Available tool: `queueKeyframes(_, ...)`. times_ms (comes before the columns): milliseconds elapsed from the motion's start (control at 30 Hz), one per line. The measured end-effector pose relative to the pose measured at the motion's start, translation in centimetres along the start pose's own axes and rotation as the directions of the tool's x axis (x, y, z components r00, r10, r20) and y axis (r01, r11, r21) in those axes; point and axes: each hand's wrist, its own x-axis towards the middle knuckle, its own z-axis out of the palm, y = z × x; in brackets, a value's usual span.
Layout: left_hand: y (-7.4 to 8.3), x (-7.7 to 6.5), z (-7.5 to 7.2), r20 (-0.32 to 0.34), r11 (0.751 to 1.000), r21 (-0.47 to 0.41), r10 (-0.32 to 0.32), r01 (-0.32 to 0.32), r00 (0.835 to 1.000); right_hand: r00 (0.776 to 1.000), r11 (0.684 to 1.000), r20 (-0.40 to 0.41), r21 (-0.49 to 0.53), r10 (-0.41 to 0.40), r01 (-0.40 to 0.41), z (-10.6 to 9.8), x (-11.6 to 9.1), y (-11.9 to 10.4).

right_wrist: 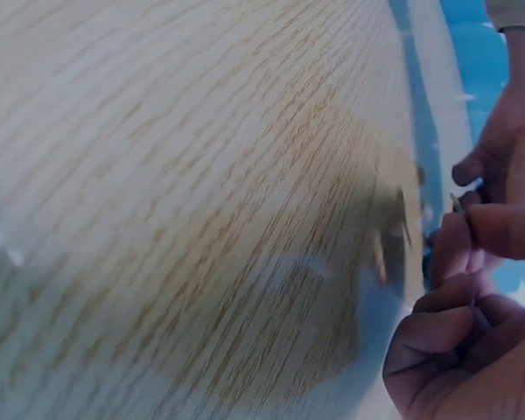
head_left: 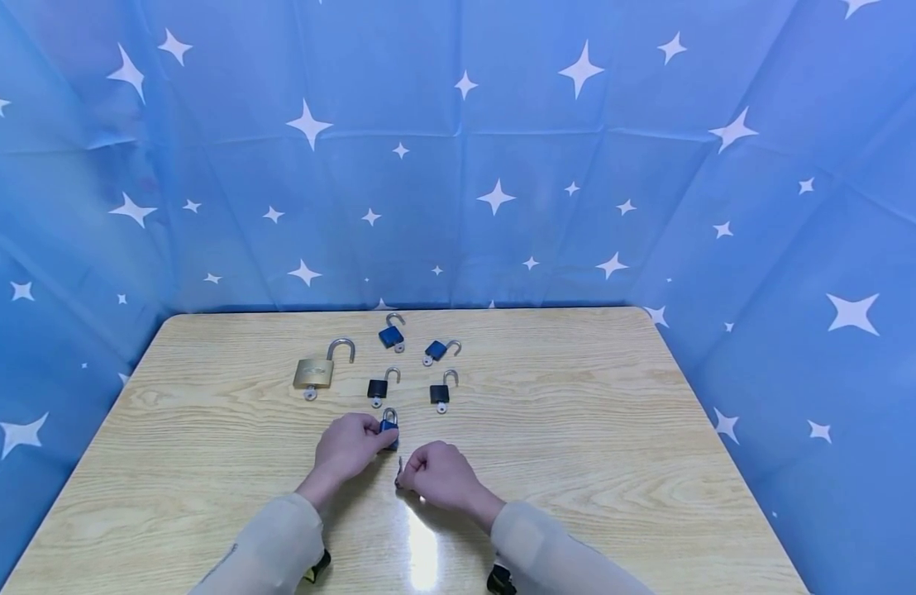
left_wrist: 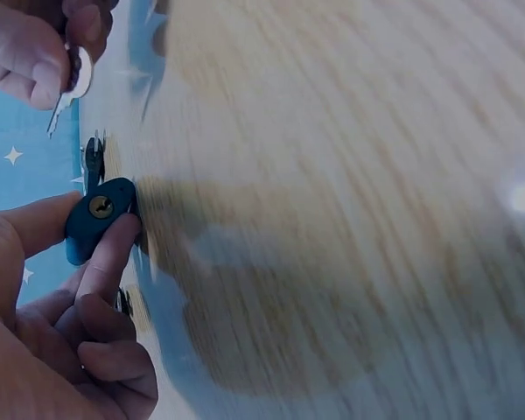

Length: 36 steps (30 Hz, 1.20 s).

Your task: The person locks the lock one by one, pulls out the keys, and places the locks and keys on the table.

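My left hand pinches a small blue padlock between thumb and fingers. Its shackle points away toward the back of the table and looks closed. In the left wrist view the brass keyhole on the padlock's bottom face shows, with no key in it. My right hand is just to the right and nearer the front edge, pinching a small silver key by its round head. The key's blade is apart from the padlock. In the right wrist view the fingers mostly cover the key.
Beyond my hands lie a large brass padlock, two blue padlocks and two black padlocks. All have open shackles and keys in them. A blue curtain with white stars hangs behind the wooden table.
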Motion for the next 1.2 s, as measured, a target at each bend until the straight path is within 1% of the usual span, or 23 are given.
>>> queueKeyframes(167,0.0,0.1,0.1,-0.029,0.999,0.044,-0.008,0.009,1.000,1.000,1.000,0.000,0.005,0.031,-0.031,0.2,0.2,-0.1)
queueKeyframes(300,0.1,0.0,-0.1,-0.042,0.997,0.068,-0.022,0.025,0.999,1.000,1.000,0.003,0.010,0.029,-0.029,0.3,0.4,-0.3)
queueKeyframes(567,-0.1,-0.1,-0.3,-0.085,0.995,0.095,-0.033,0.042,0.996,1.000,0.999,-0.017,-0.042,0.025,-0.026,1.1,1.0,-0.8)
queueKeyframes(767,-0.4,-0.2,-0.4,-0.085,0.995,0.099,-0.019,0.028,0.996,0.998,0.996,-0.040,-0.085,0.039,-0.042,2.1,1.4,-1.1)
queueKeyframes(967,-0.7,-0.2,-0.6,-0.080,0.993,0.109,-0.024,0.033,0.996,0.995,0.989,-0.078,-0.135,0.056,-0.066,2.8,1.7,-1.4)
queueKeyframes(1200,-0.9,-0.2,-0.8,-0.078,0.993,0.110,-0.022,0.031,0.997,0.993,0.979,-0.095,-0.182,0.073,-0.089,3.0,1.8,-1.9)
